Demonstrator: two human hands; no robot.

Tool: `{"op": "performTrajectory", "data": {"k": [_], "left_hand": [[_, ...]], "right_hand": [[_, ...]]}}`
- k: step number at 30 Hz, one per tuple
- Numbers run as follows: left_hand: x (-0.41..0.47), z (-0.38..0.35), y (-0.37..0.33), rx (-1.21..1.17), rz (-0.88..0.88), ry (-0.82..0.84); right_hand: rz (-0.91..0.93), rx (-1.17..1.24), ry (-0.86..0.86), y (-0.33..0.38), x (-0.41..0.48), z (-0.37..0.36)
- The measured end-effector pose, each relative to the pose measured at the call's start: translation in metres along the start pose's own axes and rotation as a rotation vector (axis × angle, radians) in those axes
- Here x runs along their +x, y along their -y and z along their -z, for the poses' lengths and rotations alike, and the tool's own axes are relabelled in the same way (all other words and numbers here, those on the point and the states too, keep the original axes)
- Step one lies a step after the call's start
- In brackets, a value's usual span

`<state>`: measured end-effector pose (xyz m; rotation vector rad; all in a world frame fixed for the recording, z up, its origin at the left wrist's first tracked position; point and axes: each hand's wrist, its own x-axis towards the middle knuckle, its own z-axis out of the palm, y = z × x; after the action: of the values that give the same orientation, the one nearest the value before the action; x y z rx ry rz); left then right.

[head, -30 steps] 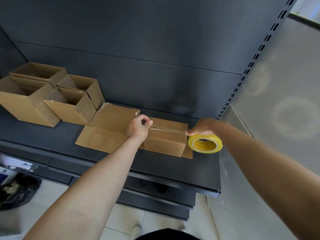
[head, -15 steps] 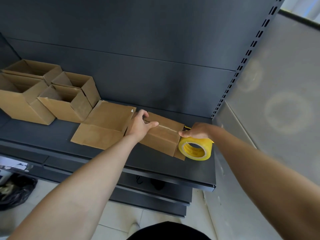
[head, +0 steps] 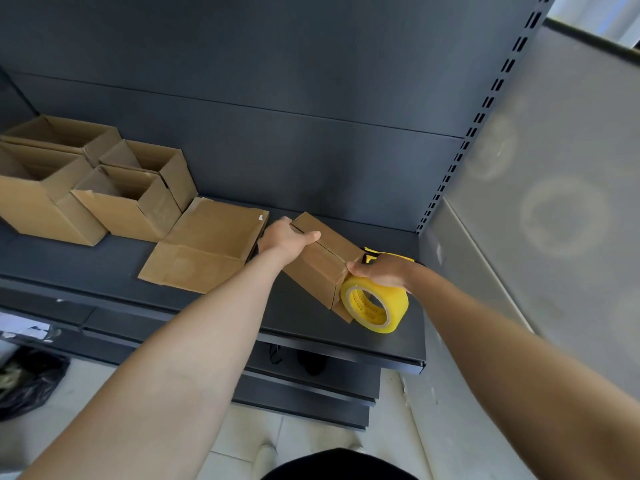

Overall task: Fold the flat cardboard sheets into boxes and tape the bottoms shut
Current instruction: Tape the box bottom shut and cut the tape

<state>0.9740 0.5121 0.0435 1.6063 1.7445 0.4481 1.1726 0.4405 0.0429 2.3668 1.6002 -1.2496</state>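
Note:
A small folded cardboard box (head: 323, 263) lies on the dark shelf (head: 301, 317) with its closed bottom flaps up and a seam across them. My left hand (head: 285, 237) rests on the box's far left end, thumb stretched along the top. My right hand (head: 381, 271) grips a yellow tape roll (head: 375, 304) at the box's near right corner, thumb pressing on the seam's end. A flat cardboard sheet (head: 207, 247) lies just left of the box.
Several finished open boxes (head: 124, 199) stand at the shelf's left end. A yellow and black object (head: 372, 254) lies behind my right hand. A grey wall panel (head: 536, 237) bounds the shelf on the right. A black bag (head: 31, 382) lies on the floor at lower left.
The tape roll has gone down over the box's right end toward the shelf. My left hand flattened onto the box's left end. The box has turned slightly.

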Motion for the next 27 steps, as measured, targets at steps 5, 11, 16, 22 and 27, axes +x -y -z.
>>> {"op": "performTrajectory", "data": {"k": [5, 11, 16, 22, 27], "left_hand": [[0.006, -0.001, 0.006, 0.104, 0.015, 0.107], [-0.019, -0.021, -0.015, 0.441, -0.411, -0.285], [-0.032, -0.031, -0.004, 0.498, -0.453, -0.046], [-0.028, -0.029, 0.001, 0.517, -0.419, 0.031], [-0.026, -0.028, -0.005, 0.534, -0.442, 0.027]], "right_hand": [[-0.007, 0.031, 0.003, 0.005, -0.006, -0.003], [0.004, 0.103, 0.047, 0.009, -0.010, -0.007], [0.040, 0.349, 0.205, 0.001, -0.014, -0.008], [0.075, 0.530, 0.542, -0.017, -0.019, -0.004], [0.014, 0.429, 0.447, 0.006, -0.019, -0.008]]}}
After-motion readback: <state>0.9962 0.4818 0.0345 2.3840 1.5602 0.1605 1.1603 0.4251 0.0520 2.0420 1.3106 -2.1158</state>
